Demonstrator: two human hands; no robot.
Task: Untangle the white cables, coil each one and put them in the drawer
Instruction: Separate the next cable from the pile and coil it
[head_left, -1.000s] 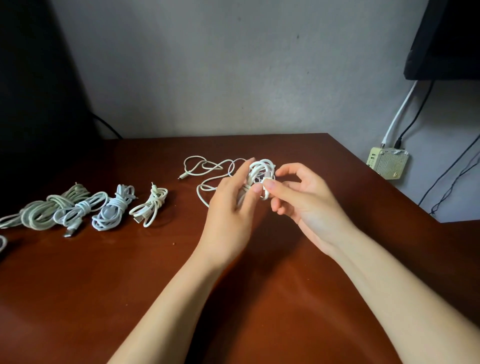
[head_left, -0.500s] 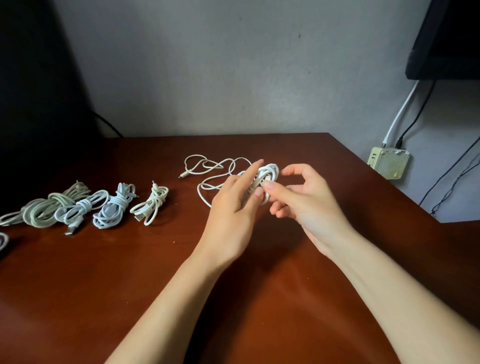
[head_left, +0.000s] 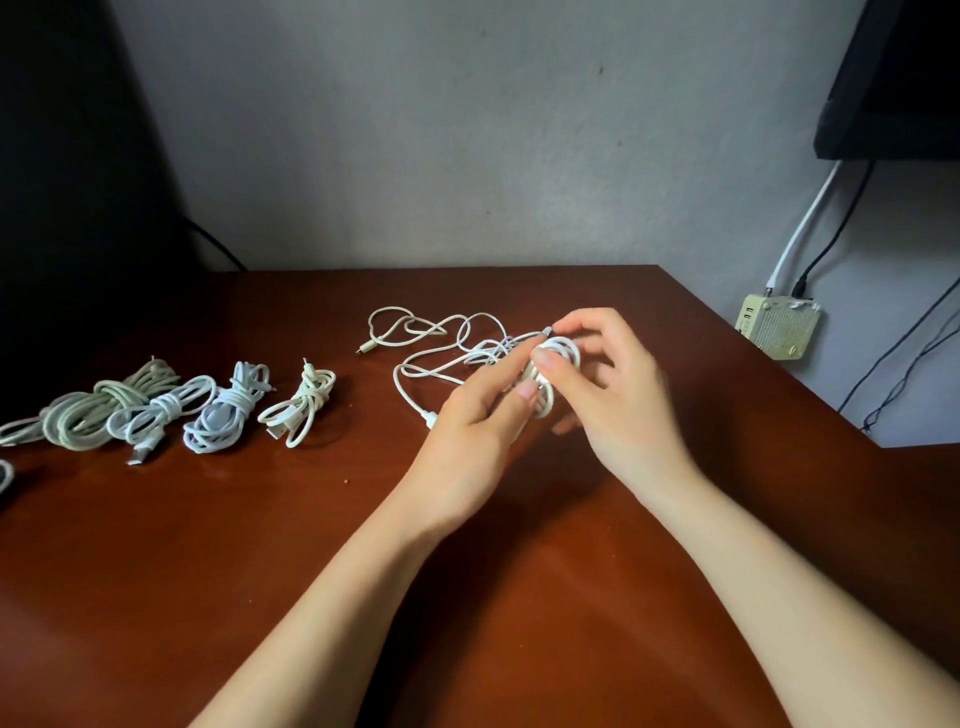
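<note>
Starting at nine o'clock, a scrap of white cable is cut off by the picture's edge, so its shape cannot be read. To its right, four tied bundles lie in a row on the brown table. First is a thick greenish bundle, whose tail also runs out of view. A white bundle touches it, then come a pale blue bundle and, slightly apart, a small cream bundle. At ten o'clock a dark shape fills the corner, too black to make out.

Near the middle, a loose cable lies in open loops on the table. It passes behind the left hand, so whether it joins the coil cannot be told. The left hand grips the coil's near side, thumb on top and fingers reaching under, their tips hidden. The coil sits between both hands at about one o'clock from the picture's centre. Whether it touches the table cannot be seen.

The right hand holds the coil too, with its thumb flat on the coil's face and its forefinger pinching a cable end at the top. Its other fingers curl loosely behind, somewhat blurred.

At three o'clock a cream charger hangs on the wall with a white lead and a black lead plugged in. At two o'clock a black screen is cropped by the corner.
</note>
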